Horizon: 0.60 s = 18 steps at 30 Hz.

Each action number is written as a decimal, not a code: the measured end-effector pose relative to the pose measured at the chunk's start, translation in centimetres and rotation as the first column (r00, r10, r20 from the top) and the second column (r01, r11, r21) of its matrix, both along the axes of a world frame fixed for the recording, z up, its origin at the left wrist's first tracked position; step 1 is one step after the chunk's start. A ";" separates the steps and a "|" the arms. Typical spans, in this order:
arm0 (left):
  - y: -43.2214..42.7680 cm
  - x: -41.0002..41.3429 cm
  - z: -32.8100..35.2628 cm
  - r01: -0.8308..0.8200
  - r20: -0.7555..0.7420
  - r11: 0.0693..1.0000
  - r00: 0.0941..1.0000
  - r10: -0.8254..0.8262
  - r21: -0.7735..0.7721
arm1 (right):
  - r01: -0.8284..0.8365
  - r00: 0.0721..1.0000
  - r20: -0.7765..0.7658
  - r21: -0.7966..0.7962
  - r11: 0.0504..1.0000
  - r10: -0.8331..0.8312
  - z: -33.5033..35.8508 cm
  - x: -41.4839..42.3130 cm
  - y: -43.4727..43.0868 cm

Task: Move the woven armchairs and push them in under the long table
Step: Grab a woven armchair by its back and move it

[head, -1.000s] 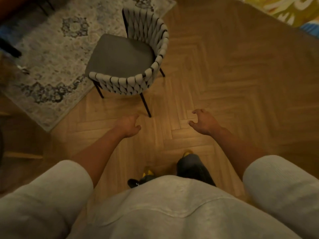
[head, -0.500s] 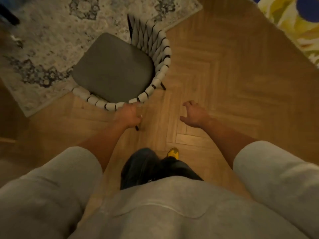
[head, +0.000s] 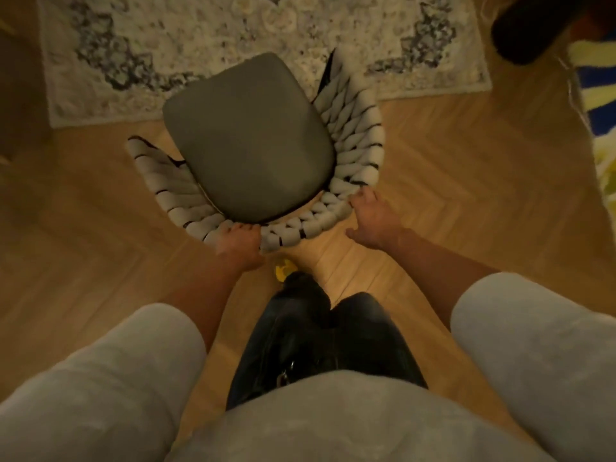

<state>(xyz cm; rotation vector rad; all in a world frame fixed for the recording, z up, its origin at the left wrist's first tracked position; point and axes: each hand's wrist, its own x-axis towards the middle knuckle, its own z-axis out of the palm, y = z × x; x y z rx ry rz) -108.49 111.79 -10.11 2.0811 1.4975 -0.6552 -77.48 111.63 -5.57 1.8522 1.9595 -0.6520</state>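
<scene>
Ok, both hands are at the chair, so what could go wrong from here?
The left hand grips the chair by its back, but the right hand only touches the rim, thumb spread away; lifting now could twist the chair.
The seat's front overlaps the rug edge in this view; dragged that way, a hidden leg might snag.
The yellow-toed shoe sits close behind the chair; it could get bumped.

The chair (head: pixel 248 138) stood straight ahead, its curved woven back (head: pixel 353 138) walling the seat on the near side and both flanks, with the left hand (head: pixel 238 243) gripping that rim and the right hand (head: pixel 375 220) touching it. Wood floor (head: pixel 466 168) lay open either side of the chair, and the rug (head: pixel 200 35) lay at its far end. A dark object (head: pixel 530 28) and a bright rug (head: pixel 600 95) crowded the far right.
</scene>
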 end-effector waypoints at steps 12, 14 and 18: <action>-3.4 4.4 -1.1 -0.288 -0.174 0.955 0.939 0.296 0.070 | -0.652 0.691 0.261 -0.178 0.737 0.674 -5.4 2.7 8.5; -4.7 5.4 -0.6 -0.339 -0.177 0.938 0.921 0.348 0.076 | -0.701 0.639 0.249 -0.200 0.684 0.728 -5.1 2.9 8.4; -8.7 7.5 0.2 -0.492 -0.171 0.869 0.853 0.492 0.047 | -0.821 0.482 0.217 -0.226 0.524 0.849 -5.0 3.0 8.1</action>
